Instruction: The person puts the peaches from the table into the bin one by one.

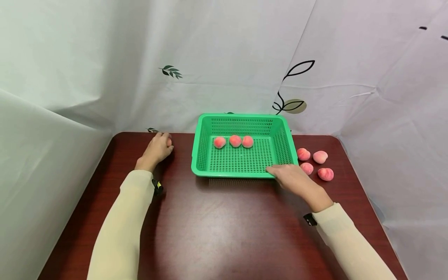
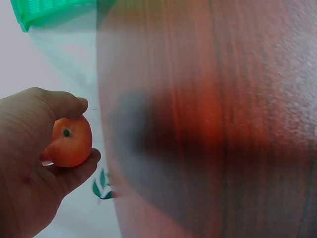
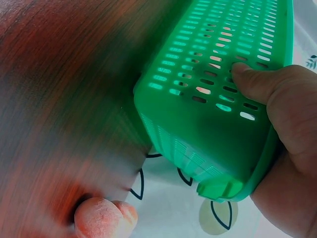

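Over the table's far left, my left hand (image 1: 157, 148) grips a peach (image 2: 72, 141) between thumb and fingers; the stem hollow shows in the left wrist view. My right hand (image 1: 292, 177) holds the near right corner of a green plastic basket (image 1: 241, 174) by its rim. In the right wrist view, the thumb (image 3: 257, 82) lies against the basket's slotted wall, while the other fingers are largely hidden. Inside the basket, toward its far side, three peaches (image 1: 235, 141) lie in a row.
Several more peaches (image 1: 325, 174) rest on the table to the right of the basket, close to my right hand. The dark red wooden table (image 1: 224, 225) has rounded far corners. A white curtain (image 1: 217, 58) with leaf prints hangs behind it and along both sides.
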`<action>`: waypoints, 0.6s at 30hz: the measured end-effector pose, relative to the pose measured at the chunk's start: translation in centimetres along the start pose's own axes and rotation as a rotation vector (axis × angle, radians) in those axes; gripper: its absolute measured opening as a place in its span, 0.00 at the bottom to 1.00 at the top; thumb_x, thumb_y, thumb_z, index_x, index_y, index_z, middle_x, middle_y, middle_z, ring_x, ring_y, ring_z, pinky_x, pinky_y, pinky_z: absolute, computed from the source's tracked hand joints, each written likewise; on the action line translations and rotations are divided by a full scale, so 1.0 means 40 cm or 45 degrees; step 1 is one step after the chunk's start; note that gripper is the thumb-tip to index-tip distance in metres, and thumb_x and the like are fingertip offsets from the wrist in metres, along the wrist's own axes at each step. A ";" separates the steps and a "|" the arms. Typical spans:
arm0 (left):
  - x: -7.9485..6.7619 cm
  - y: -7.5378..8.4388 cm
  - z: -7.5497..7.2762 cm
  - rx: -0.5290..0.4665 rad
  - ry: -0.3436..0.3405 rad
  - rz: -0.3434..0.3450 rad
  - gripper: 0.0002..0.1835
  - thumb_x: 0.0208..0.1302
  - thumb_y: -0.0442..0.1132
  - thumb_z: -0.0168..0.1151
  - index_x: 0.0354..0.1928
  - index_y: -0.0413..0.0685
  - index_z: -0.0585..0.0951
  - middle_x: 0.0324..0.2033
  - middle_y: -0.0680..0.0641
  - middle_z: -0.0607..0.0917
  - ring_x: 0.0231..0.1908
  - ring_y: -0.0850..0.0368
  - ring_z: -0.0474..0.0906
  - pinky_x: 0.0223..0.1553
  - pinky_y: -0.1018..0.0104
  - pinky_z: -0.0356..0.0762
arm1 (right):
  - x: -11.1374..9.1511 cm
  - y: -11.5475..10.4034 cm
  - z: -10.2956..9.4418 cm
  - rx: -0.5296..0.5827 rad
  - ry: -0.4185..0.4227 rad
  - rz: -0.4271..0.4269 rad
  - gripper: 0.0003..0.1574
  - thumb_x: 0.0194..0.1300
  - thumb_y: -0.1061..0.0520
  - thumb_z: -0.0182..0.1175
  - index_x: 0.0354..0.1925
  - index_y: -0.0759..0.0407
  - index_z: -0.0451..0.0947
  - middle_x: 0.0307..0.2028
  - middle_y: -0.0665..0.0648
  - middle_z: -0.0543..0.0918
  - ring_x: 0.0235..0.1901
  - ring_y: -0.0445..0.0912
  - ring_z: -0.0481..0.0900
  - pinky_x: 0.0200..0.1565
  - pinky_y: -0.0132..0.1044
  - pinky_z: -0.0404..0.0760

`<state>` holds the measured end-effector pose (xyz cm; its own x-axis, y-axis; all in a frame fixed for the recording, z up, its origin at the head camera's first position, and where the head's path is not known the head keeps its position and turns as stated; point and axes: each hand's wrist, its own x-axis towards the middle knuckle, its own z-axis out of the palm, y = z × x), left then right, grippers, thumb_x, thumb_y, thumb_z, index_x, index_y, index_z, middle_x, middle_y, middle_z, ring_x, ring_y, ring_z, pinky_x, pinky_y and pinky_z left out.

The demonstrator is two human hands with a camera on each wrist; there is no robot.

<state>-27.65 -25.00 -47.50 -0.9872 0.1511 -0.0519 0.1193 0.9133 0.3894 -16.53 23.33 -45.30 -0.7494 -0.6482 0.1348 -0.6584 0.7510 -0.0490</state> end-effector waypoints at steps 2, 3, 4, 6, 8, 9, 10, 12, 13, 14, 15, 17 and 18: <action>-0.003 0.011 -0.007 0.009 0.005 0.011 0.25 0.72 0.37 0.60 0.67 0.33 0.71 0.65 0.27 0.69 0.60 0.29 0.72 0.59 0.36 0.72 | 0.000 0.000 0.000 0.004 -0.001 -0.001 0.17 0.66 0.68 0.61 0.31 0.50 0.66 0.24 0.47 0.70 0.24 0.46 0.74 0.29 0.39 0.72; -0.004 0.015 -0.010 0.014 0.010 0.018 0.25 0.72 0.37 0.60 0.66 0.33 0.71 0.64 0.27 0.70 0.60 0.29 0.72 0.59 0.36 0.72 | 0.000 -0.001 0.000 0.004 -0.002 -0.001 0.17 0.66 0.68 0.61 0.31 0.50 0.65 0.24 0.47 0.69 0.24 0.46 0.74 0.29 0.38 0.71; -0.005 0.019 -0.013 0.018 0.017 0.028 0.25 0.72 0.37 0.60 0.66 0.33 0.71 0.63 0.27 0.70 0.60 0.29 0.72 0.59 0.36 0.72 | 0.000 -0.001 0.000 0.003 -0.001 -0.001 0.17 0.66 0.68 0.61 0.31 0.50 0.65 0.23 0.47 0.69 0.24 0.45 0.74 0.29 0.38 0.71; -0.009 0.025 -0.017 0.025 0.037 0.048 0.25 0.72 0.38 0.61 0.66 0.33 0.72 0.62 0.28 0.71 0.59 0.29 0.72 0.59 0.36 0.72 | 0.000 -0.001 0.001 0.003 0.000 -0.003 0.17 0.66 0.68 0.60 0.30 0.50 0.65 0.23 0.47 0.69 0.24 0.45 0.74 0.29 0.38 0.71; -0.014 0.030 -0.022 0.033 0.065 0.076 0.24 0.72 0.38 0.62 0.64 0.33 0.72 0.61 0.28 0.73 0.58 0.30 0.73 0.59 0.36 0.72 | -0.001 -0.001 0.001 0.004 0.005 -0.008 0.17 0.66 0.68 0.60 0.31 0.50 0.66 0.23 0.47 0.69 0.24 0.45 0.74 0.29 0.38 0.71; -0.017 0.034 -0.024 0.031 0.078 0.090 0.24 0.72 0.38 0.62 0.64 0.33 0.73 0.61 0.28 0.73 0.58 0.30 0.73 0.59 0.36 0.71 | -0.001 0.000 0.002 0.004 0.008 -0.010 0.16 0.66 0.68 0.60 0.31 0.50 0.66 0.24 0.47 0.69 0.24 0.45 0.74 0.29 0.38 0.71; -0.020 0.037 -0.025 0.033 0.091 0.105 0.24 0.72 0.39 0.63 0.64 0.34 0.73 0.61 0.28 0.73 0.58 0.30 0.73 0.59 0.36 0.71 | -0.001 0.000 0.002 0.005 0.012 -0.010 0.16 0.66 0.68 0.61 0.31 0.50 0.67 0.24 0.47 0.70 0.24 0.46 0.74 0.29 0.38 0.72; -0.027 0.045 -0.030 0.037 0.113 0.129 0.24 0.72 0.39 0.63 0.64 0.34 0.73 0.60 0.29 0.74 0.56 0.31 0.74 0.58 0.37 0.72 | -0.002 0.001 0.003 0.009 0.017 -0.013 0.16 0.66 0.68 0.60 0.31 0.50 0.67 0.24 0.47 0.70 0.25 0.46 0.75 0.30 0.39 0.72; -0.030 0.049 -0.032 0.041 0.122 0.140 0.24 0.72 0.39 0.63 0.64 0.34 0.73 0.59 0.29 0.75 0.56 0.31 0.74 0.58 0.37 0.73 | -0.002 0.001 0.004 0.011 0.018 -0.012 0.16 0.66 0.68 0.60 0.31 0.50 0.67 0.24 0.47 0.70 0.25 0.46 0.75 0.30 0.39 0.72; -0.033 0.054 -0.034 0.045 0.130 0.149 0.23 0.72 0.39 0.63 0.63 0.35 0.73 0.58 0.30 0.75 0.55 0.32 0.74 0.57 0.37 0.73 | -0.002 0.002 0.004 0.010 0.018 -0.012 0.17 0.66 0.68 0.60 0.31 0.50 0.66 0.24 0.47 0.70 0.25 0.46 0.75 0.30 0.39 0.72; -0.037 0.057 -0.037 0.047 0.136 0.154 0.23 0.72 0.39 0.63 0.63 0.35 0.73 0.58 0.30 0.75 0.55 0.32 0.74 0.57 0.38 0.73 | -0.002 0.002 0.005 0.012 0.019 -0.010 0.17 0.66 0.68 0.60 0.31 0.50 0.66 0.24 0.47 0.69 0.25 0.46 0.74 0.30 0.38 0.72; -0.042 0.064 -0.042 0.059 0.153 0.163 0.22 0.71 0.38 0.64 0.62 0.36 0.74 0.56 0.32 0.76 0.53 0.34 0.75 0.55 0.39 0.74 | -0.002 0.002 0.005 0.012 0.018 -0.011 0.17 0.66 0.68 0.60 0.31 0.50 0.65 0.24 0.47 0.69 0.25 0.45 0.74 0.30 0.38 0.71; -0.045 0.067 -0.044 0.065 0.161 0.169 0.22 0.71 0.38 0.65 0.61 0.36 0.74 0.55 0.32 0.77 0.53 0.34 0.75 0.55 0.39 0.75 | -0.001 0.002 0.004 0.012 0.018 -0.012 0.17 0.66 0.68 0.60 0.31 0.50 0.65 0.24 0.47 0.69 0.25 0.45 0.74 0.30 0.38 0.71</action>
<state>-25.74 -23.48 -44.73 -0.9675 0.2256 0.1141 0.2513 0.9071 0.3378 -16.55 23.39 -45.49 -0.7421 -0.6534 0.1494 -0.6661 0.7437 -0.0568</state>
